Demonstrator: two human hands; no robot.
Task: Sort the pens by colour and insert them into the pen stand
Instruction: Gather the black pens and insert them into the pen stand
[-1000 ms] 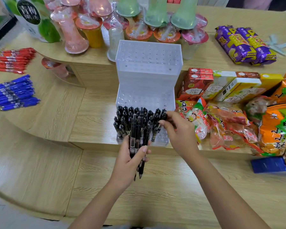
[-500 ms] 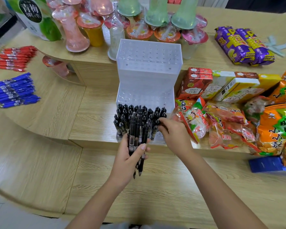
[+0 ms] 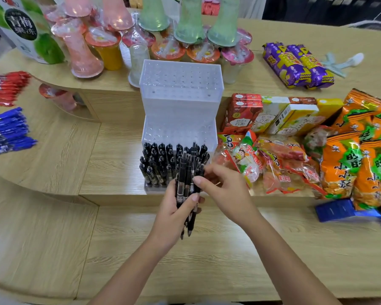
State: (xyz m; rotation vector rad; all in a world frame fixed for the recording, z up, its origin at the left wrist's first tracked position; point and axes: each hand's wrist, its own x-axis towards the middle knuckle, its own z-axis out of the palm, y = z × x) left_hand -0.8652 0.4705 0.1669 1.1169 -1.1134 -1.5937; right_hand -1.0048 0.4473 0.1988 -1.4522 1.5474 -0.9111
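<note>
Black pens (image 3: pixel 185 183) are clutched by the left hand (image 3: pixel 174 214), while right hand (image 3: pixel 224 190) fingers pinch one.

A pen stand (image 3: pixel 180 102) of frosted translucent plastic on a matt wood-grain counter (image 3: pixel 53 227). Glossy black pens (image 3: pixel 156 159) of plastic fill its front tier. Right of the pen stand, shiny crinkled snack bags (image 3: pixel 348 168).

The one view comes from a camera worn on the person's head, facing forward and steeply down onto a wooden counter (image 3: pixel 53 227). It sits close: both forearms (image 3: pixel 279 249) rise from the bottom edge and the pen stand (image 3: pixel 180 106) stands just above centre. The wide lens bows the counter's edges. Blue pens (image 3: pixel 7 130) touch the left border, snack bags (image 3: pixel 343 164) the right; the dark top-right corner may be floor.
</note>
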